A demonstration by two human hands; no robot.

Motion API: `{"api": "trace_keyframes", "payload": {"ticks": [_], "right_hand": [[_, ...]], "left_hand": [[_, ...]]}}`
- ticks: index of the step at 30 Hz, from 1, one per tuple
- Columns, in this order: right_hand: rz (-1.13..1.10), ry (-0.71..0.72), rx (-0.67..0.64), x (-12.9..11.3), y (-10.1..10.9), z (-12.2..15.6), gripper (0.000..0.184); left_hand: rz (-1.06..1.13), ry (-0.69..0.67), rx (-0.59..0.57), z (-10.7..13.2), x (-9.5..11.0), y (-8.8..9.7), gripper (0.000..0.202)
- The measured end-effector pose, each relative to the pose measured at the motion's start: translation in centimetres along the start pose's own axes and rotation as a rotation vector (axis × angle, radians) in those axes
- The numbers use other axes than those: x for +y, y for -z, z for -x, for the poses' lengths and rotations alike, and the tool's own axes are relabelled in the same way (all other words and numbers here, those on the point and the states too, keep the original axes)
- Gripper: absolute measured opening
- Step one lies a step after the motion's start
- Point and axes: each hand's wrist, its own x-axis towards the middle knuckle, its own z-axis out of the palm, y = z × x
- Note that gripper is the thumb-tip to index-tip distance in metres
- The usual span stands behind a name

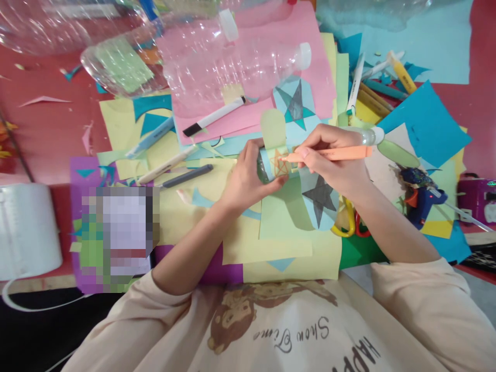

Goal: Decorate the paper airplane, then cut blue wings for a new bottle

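My left hand (248, 178) grips a small plastic bottle (265, 165) lying on its side, its neck and white cap (377, 135) showing beyond my other hand. Blue and green paper wings stick out from the bottle, one carrying a dark star (321, 199), another a teal and grey star (295, 105). Fingers of my right hand (329, 155) pinch an orange marker (344, 153). Its tip touches, or sits just over, an orange star outline (279, 164) on the paper around the bottle.
Clear plastic bottles (248, 67) lie at the back on pink paper. A black-capped marker (213, 116) rests nearby. Scissors with yellow and red handles (349, 222) lie under my right forearm. A blue glue gun (424, 204) is at right, a white cylindrical object (27, 232) at left.
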Motion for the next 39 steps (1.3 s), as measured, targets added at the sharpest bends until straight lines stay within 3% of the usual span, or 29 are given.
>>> {"api": "trace_keyframes", "payload": {"ticks": [10,17,25,39], "right_hand": [[0.039,-0.019,0.004,-0.30,0.01,-0.17,0.022],[-0.009,-0.002,-0.063,-0.05,0.09,-0.15,0.023],[0.002,-0.020,0.032,-0.10,-0.01,-0.12,0.018],[-0.025,-0.026,-0.043,-0.13,0.17,-0.24,0.025]], "left_hand": [[0.000,-0.007,0.006,0.03,-0.02,0.01,0.058],[0.023,-0.005,-0.019,0.08,-0.31,-0.01,0.061],[0.011,-0.013,0.003,0.00,-0.04,0.08,0.059],[0.027,-0.011,-0.011,0.02,-0.21,-0.07,0.062]]}}
